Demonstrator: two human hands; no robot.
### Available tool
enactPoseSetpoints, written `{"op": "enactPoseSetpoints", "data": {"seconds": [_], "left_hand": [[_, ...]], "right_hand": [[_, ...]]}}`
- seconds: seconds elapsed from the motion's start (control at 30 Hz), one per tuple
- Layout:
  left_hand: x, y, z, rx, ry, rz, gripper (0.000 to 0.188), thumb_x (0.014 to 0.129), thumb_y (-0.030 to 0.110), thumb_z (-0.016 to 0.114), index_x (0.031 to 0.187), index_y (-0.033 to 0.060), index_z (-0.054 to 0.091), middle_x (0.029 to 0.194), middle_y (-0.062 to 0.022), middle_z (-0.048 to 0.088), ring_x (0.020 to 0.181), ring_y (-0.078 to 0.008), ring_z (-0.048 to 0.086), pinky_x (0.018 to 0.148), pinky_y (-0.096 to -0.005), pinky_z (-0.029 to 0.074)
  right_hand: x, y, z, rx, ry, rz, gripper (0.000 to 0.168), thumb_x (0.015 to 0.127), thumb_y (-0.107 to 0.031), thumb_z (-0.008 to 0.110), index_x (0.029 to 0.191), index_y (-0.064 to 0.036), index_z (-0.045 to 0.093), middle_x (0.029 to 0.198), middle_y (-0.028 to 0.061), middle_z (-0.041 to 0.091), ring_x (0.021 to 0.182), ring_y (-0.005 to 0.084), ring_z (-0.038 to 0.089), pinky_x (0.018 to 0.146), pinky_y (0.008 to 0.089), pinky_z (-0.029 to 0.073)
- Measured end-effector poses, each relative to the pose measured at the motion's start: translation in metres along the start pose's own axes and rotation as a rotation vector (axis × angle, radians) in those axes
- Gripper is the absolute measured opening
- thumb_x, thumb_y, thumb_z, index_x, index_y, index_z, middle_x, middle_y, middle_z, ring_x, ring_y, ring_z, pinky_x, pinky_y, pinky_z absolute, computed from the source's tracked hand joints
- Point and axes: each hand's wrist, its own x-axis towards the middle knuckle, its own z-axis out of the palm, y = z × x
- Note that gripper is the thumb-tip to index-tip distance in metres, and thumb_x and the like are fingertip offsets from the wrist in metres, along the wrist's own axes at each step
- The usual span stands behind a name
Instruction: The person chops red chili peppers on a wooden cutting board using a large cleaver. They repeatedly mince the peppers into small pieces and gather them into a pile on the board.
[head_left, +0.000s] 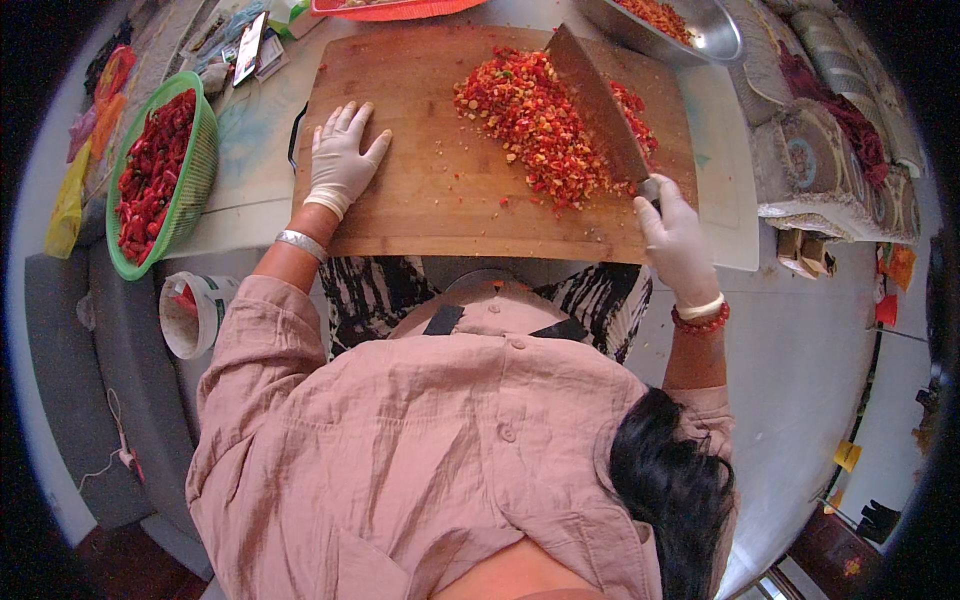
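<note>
A wooden cutting board (405, 187) lies before me on the table. Chopped red chili peppers (536, 120), mixed with pale seeds, are heaped on its right half. My right hand (679, 244), in a white glove, grips the handle of a cleaver (596, 105). The cleaver's broad blade stands across the heap, with most of the pieces to its left and a smaller strip to its right. My left hand (345, 154), gloved too, rests flat with fingers spread on the board's left side, holding nothing.
To the left, a green plastic basket (204, 142) holds whole red chilies. Below it stands a white bucket (187, 322). A smartphone (250, 49) lies at the back left. Behind the board are a red basket (405, 10) and a metal basin (716, 37) with chopped chili.
</note>
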Motion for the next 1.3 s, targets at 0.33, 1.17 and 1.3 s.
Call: {"op": "enactPoseSetpoints", "data": {"seconds": [0.33,1.17,1.3], "left_hand": [[-0.001,0.000,0.000,0.002,-0.016,-0.015,0.053,0.080,0.045,0.052,0.122,0.0126,0.048,0.129,-0.0129,0.043,0.122,-0.0288,0.035,0.101,-0.0480,0.023],[0.000,-0.001,0.002,0.009,-0.015,-0.006,0.054,0.080,0.045,0.051,0.123,0.0129,0.047,0.130,-0.0130,0.042,0.123,-0.0290,0.034,0.101,-0.0470,0.023],[0.002,-0.001,0.001,0.004,-0.023,-0.007,0.054,0.080,0.045,0.051,0.123,0.0132,0.047,0.130,-0.0130,0.042,0.123,-0.0290,0.035,0.101,-0.0470,0.023]], "right_hand": [[-0.001,0.000,-0.002,-0.014,0.031,0.014,0.027,0.088,-0.020,0.047,0.104,0.001,0.046,0.085,0.0224,0.059,0.081,0.0354,0.059,0.069,0.0386,0.045],[0.003,0.001,-0.005,-0.034,0.024,0.059,0.029,0.087,-0.021,0.049,0.105,0.002,0.047,0.091,0.0246,0.059,0.087,0.0378,0.057,0.072,0.0410,0.044],[0.009,0.024,0.012,-0.107,-0.030,-0.072,0.026,0.087,-0.020,0.049,0.101,0.002,0.047,0.090,0.0245,0.059,0.085,0.0380,0.057,0.072,0.0415,0.044]]}}
